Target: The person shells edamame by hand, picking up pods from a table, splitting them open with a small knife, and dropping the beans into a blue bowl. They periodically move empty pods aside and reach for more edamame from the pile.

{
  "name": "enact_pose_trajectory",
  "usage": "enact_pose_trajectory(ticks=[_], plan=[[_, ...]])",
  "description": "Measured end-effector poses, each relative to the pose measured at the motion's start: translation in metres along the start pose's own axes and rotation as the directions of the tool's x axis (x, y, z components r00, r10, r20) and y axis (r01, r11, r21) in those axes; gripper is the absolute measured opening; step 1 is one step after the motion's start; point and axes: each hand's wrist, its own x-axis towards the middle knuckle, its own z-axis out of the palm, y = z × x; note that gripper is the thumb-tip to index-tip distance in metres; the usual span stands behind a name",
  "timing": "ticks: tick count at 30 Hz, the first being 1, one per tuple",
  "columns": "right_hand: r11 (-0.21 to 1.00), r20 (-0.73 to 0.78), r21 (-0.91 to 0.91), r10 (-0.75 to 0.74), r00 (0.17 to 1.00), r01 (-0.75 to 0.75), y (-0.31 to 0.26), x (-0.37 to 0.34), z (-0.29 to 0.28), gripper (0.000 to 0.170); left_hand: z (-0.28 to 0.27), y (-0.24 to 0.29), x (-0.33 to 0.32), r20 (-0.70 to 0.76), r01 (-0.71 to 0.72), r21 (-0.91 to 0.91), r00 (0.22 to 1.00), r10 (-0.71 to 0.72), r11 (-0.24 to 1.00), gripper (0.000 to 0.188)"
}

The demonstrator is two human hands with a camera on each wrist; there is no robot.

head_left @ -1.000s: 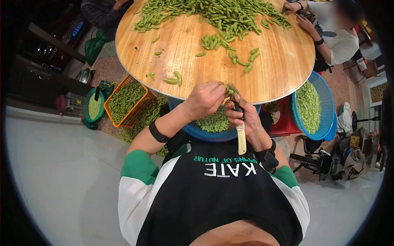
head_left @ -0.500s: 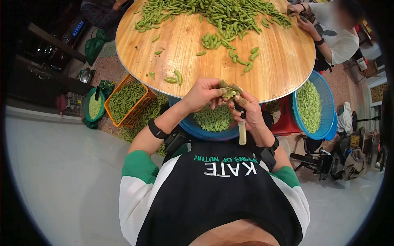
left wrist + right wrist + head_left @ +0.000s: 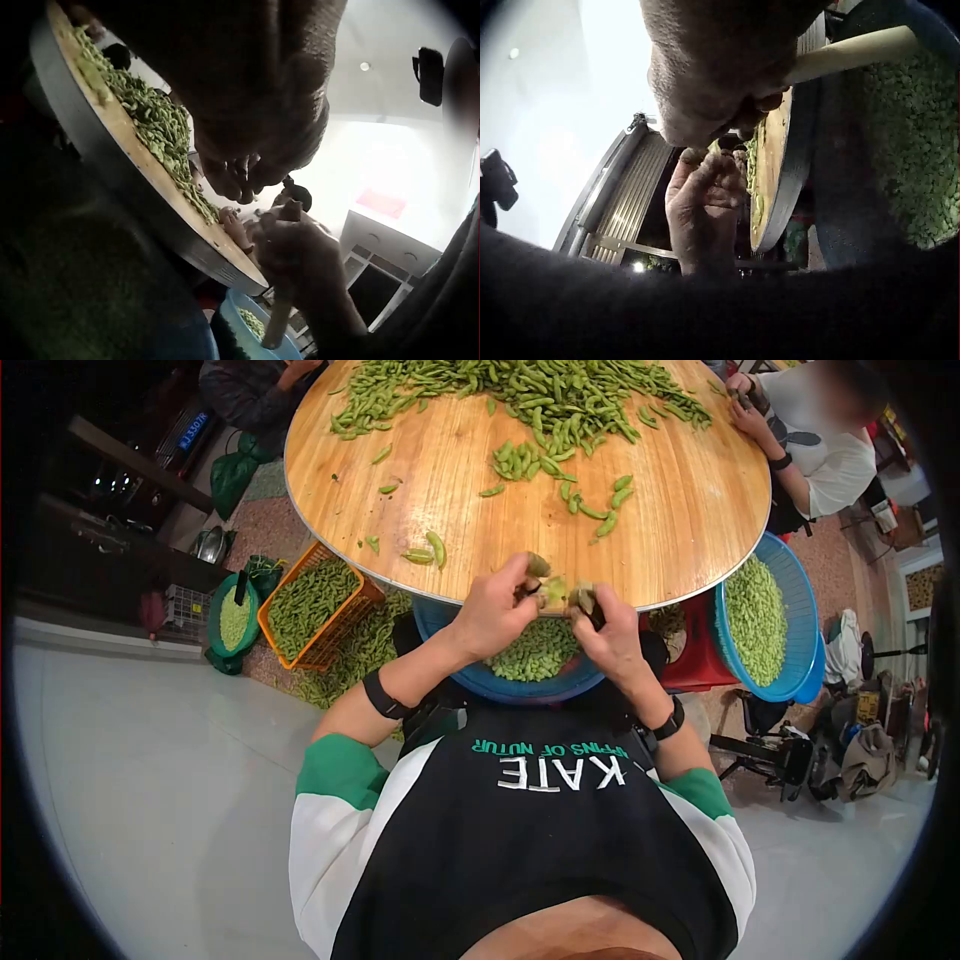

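Between the two hands, close to the near edge of the round wooden table (image 3: pixel 400 490), is a small, blurred green pod (image 3: pixel 552 592). My left hand (image 3: pixel 490 618) pinches it with curled fingers; the right wrist view shows a bit of green at the fingertips of the left hand (image 3: pixel 701 210). My right hand (image 3: pixel 612 638) grips a knife, whose pale handle (image 3: pixel 855 54) sticks out of the fist in the right wrist view and hangs below the hand in the left wrist view. Its blade cannot be made out. Beneath the hands stands a blue basin of shelled beans (image 3: pixel 535 650).
Green pods (image 3: pixel 540 400) are heaped at the table's far side, with several loose ones nearer. An orange crate of pods (image 3: pixel 315 610) and a green basin (image 3: pixel 235 618) stand left, a blue basket of beans (image 3: pixel 757 615) right. Another person (image 3: pixel 830 470) works at the upper right.
My hands have moved apart from each other, and the right hand has turned so that the pale handle no longer shows in the head view. The person at the upper right has shifted their hands slightly.
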Motion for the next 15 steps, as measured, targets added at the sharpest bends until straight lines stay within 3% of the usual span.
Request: enact_pose_trajectory(ticks=[2,5,6,10,15], plan=[[0.968,0.055,-0.020,-0.250,0.967,0.251,-0.007,-0.003,-0.005,0.022,-0.005,0.002,0.000,-0.050,-0.019,0.085,0.998,0.023,0.996,0.021],[0.923,-0.063,-0.131,-0.373,0.926,0.363,-0.017,0.003,-0.002,0.023,-0.004,0.012,-0.003,-0.018,-0.010,0.125,1.000,0.013,0.992,0.024],[0.946,-0.076,-0.097,-0.318,0.945,0.311,-0.027,0.003,-0.002,0.021,-0.003,0.015,-0.003,-0.007,-0.067,0.175,0.998,0.069,0.982,0.024],[0.939,-0.061,-0.102,-0.334,0.941,0.327,-0.010,0.005,0.007,0.021,0.001,0.014,-0.008,0.042,-0.233,0.318,0.972,0.232,0.919,0.023],[0.936,0.015,-0.046,-0.350,0.937,0.350,-0.008,0.006,0.003,0.023,0.001,0.016,-0.010,0.108,-0.298,0.344,0.955,0.278,0.890,0.025]])
